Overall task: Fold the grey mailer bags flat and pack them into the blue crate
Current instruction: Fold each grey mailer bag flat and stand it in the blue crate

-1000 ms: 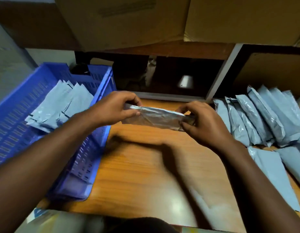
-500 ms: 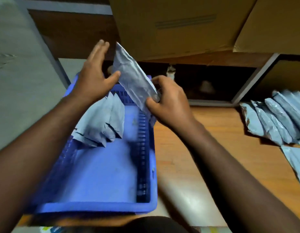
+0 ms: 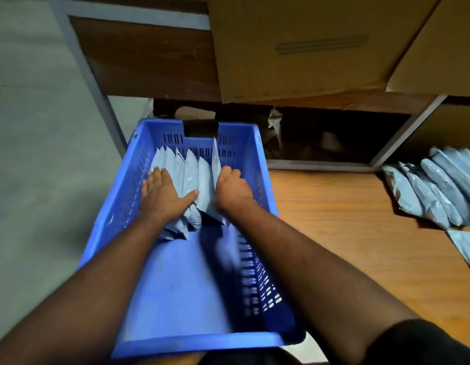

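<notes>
- Right now my left hand (image 3: 164, 196) lies flat on the row of folded grey plastic mailer bags (image 3: 187, 177) standing on edge inside the blue slotted plastic crate (image 3: 252, 259), its fingers (image 3: 156, 175) straight and spread, thumb stretched out to the right across one bag.
- My right hand (image 3: 230, 191) is at the right end of that row, fingers curled around the last grey mailer bag (image 3: 216, 164), which stands taller than its neighbours with its top corner pointing up.
- All the packed bags sit in the far half of the crate, leaning against the far wall; the near half shows bare blue floor.
- I see the crate at the left edge of the brown wood-grain tabletop (image 3: 347, 233), its near rim close to my body, its right wall darkened by my forearm's shadow.
- Well apart from the crate, at the right edge of the tabletop, lies a fanned pile of grey mailer bags (image 3: 434, 191), overlapping one another, with another one partly cut off by the frame below them.
- Behind the tabletop I make out a dark open shelf bay with a grey metal frame (image 3: 402, 133), and above it two large brown cardboard boxes (image 3: 307, 48).
- Left of the crate is plain grey floor (image 3: 31, 154).
</notes>
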Demonstrator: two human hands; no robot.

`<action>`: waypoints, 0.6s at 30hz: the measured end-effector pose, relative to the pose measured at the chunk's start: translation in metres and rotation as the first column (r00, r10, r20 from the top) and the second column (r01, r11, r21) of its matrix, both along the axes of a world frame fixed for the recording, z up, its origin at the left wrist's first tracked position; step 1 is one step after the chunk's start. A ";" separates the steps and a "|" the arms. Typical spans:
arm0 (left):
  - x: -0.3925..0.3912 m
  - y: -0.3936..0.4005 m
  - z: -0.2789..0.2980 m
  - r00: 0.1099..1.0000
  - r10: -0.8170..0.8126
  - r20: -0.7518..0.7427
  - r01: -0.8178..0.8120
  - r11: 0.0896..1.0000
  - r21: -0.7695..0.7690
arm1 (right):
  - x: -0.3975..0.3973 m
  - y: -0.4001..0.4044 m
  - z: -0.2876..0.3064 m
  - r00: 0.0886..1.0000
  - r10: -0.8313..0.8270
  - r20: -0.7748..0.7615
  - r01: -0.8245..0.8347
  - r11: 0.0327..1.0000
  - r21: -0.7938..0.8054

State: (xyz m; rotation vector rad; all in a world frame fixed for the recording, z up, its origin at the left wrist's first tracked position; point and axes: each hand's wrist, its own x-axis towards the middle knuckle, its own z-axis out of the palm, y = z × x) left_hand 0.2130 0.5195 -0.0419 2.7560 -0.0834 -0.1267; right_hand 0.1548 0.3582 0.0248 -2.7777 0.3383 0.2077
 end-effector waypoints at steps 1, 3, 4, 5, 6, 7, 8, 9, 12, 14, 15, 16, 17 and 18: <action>0.000 -0.001 -0.001 1.000 0.011 -0.011 -0.011 1.000 -0.023 | 0.004 0.004 -0.003 0.998 -0.012 -0.055 0.015 0.999 0.051; 0.000 -0.002 -0.001 1.000 0.019 -0.017 -0.019 0.999 -0.041 | 0.010 0.011 -0.012 0.989 -0.026 -0.143 0.047 0.989 0.142; 0.000 -0.002 -0.001 1.000 0.025 -0.016 -0.026 0.998 -0.052 | 0.011 0.013 -0.017 0.988 -0.031 -0.153 0.056 0.986 0.157; 0.000 -0.002 0.000 0.999 0.038 -0.023 -0.040 0.997 -0.070 | 0.012 0.015 -0.022 0.988 -0.039 -0.152 0.061 0.988 0.145; 0.001 -0.002 0.001 0.998 0.050 -0.032 -0.053 0.995 -0.085 | 0.013 0.015 -0.026 0.987 -0.044 -0.152 0.060 0.993 0.101; 0.001 -0.002 0.002 0.998 0.052 -0.031 -0.055 0.995 -0.088 | 0.015 0.013 -0.031 0.985 -0.046 -0.165 0.055 0.997 0.053; 0.002 -0.003 0.002 0.999 0.038 -0.012 -0.039 0.996 -0.076 | 0.017 0.012 -0.032 0.981 -0.051 -0.189 0.055 0.998 0.013; 0.002 -0.005 0.001 1.000 0.005 0.024 -0.003 0.998 -0.057 | 0.021 0.010 -0.036 0.973 -0.059 -0.222 0.059 0.998 -0.005; -0.001 -0.011 -0.005 0.974 -0.155 0.167 0.157 0.988 0.004 | 0.031 0.003 -0.043 0.943 -0.075 -0.325 0.108 0.990 0.086; -0.002 -0.015 -0.004 0.958 -0.209 0.197 0.198 0.978 0.073 | 0.037 -0.002 -0.045 0.938 -0.084 -0.336 0.152 0.971 0.183; -0.002 -0.015 -0.002 0.957 -0.206 0.206 0.193 0.978 0.081 | 0.039 -0.001 -0.045 0.942 -0.089 -0.323 0.169 0.958 0.231; -0.001 -0.016 -0.001 0.956 -0.200 0.215 0.186 0.979 0.084 | 0.042 0.001 -0.044 0.946 -0.091 -0.312 0.182 0.943 0.277; 0.000 -0.016 0.001 0.955 -0.201 0.219 0.185 0.978 0.094 | 0.044 0.001 -0.045 0.946 -0.106 -0.308 0.206 0.927 0.312; 0.001 -0.016 0.002 0.955 -0.205 0.216 0.184 0.976 0.112 | 0.045 0.003 -0.045 0.942 -0.136 -0.307 0.246 0.903 0.353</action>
